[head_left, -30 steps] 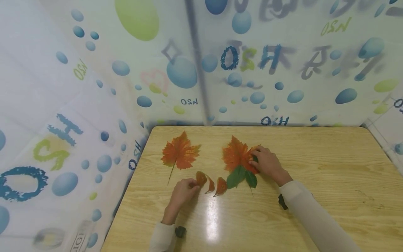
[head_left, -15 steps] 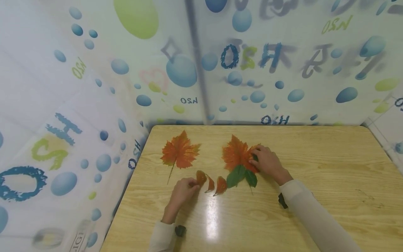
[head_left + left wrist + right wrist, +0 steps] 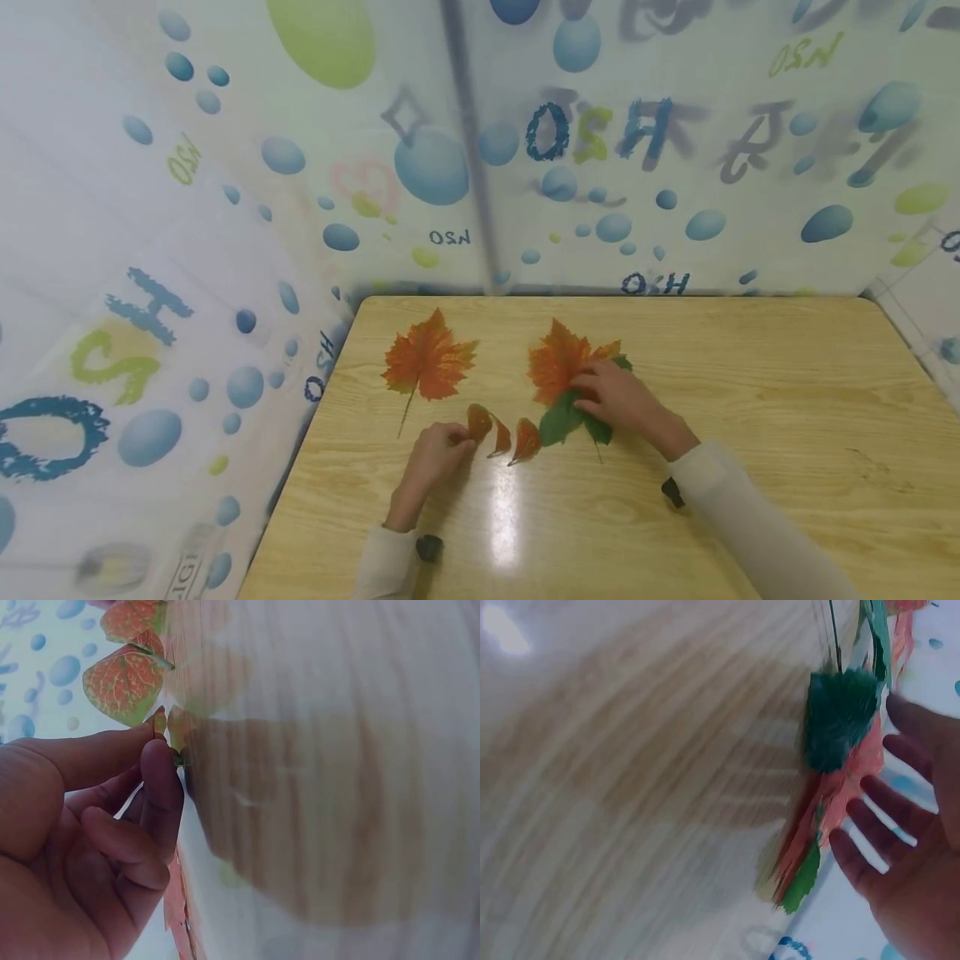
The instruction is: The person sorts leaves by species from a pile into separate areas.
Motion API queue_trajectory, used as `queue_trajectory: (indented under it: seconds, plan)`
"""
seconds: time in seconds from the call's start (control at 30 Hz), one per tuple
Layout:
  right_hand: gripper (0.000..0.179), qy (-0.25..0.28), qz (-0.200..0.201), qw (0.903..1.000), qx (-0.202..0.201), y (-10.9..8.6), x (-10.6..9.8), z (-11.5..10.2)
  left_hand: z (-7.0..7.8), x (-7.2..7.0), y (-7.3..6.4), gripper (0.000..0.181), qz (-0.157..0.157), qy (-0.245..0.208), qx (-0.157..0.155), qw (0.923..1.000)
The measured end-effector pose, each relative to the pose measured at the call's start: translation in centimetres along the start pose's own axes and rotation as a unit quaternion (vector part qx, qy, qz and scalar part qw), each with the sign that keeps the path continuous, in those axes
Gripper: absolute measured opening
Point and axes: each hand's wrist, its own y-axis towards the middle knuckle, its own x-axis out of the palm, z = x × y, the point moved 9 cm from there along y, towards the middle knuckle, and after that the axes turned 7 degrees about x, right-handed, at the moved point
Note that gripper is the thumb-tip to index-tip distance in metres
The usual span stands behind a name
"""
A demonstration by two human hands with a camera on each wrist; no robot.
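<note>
Three small orange leaves (image 3: pixel 527 439) lie on the wood-grain table (image 3: pixel 780 375); the left hand (image 3: pixel 432 454) pinches the leftmost, its curled fingers clear only in the left wrist view. Right wrist view shows the right hand (image 3: pixel 618 398) loose, fingers spread beside green leaves (image 3: pixel 559 421) and a large orange leaf (image 3: pixel 555 367). Bubble-printed walls (image 3: pixel 735 258) stand at left and far.

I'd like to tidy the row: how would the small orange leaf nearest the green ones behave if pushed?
The small orange leaf looks thin, so it's probably light. Its curled shape suggests some stiffness, and it may rock. It might slide easily on the glossy table.
</note>
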Motion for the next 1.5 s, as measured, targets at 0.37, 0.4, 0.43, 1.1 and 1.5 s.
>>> queue_trajectory:
  seconds: [0.37,0.4,0.43,1.1,1.5]
  plan:
    - [0.036,-0.030,-0.088,0.9942,-0.055,-1.7,1.7,-2.2,0.0,0.1,0.1,0.008,0.001,0.003,-0.003,1.0000]
    - [0.034,-0.031,-0.089,0.9936,-0.062,-1.8,1.6,-2.3,0.0,0.1,0.1,0.008,0.002,0.003,-0.001,1.0000]
    - [0.032,-0.031,-0.094,0.9928,-0.067,-1.9,1.5,-2.5,0.1,0.1,0.1,0.008,0.003,0.004,-0.001,1.0000]
    - [0.052,-0.017,-0.124,0.9834,0.131,-3.1,1.0,0.2,0.1,0.2,0.0,0.009,-0.003,0.006,0.003,1.0000]
    - [0.040,0.032,-0.128,0.9737,0.186,-3.3,1.2,0.8,0.1,0.2,0.1,0.009,-0.005,0.003,0.001,1.0000]
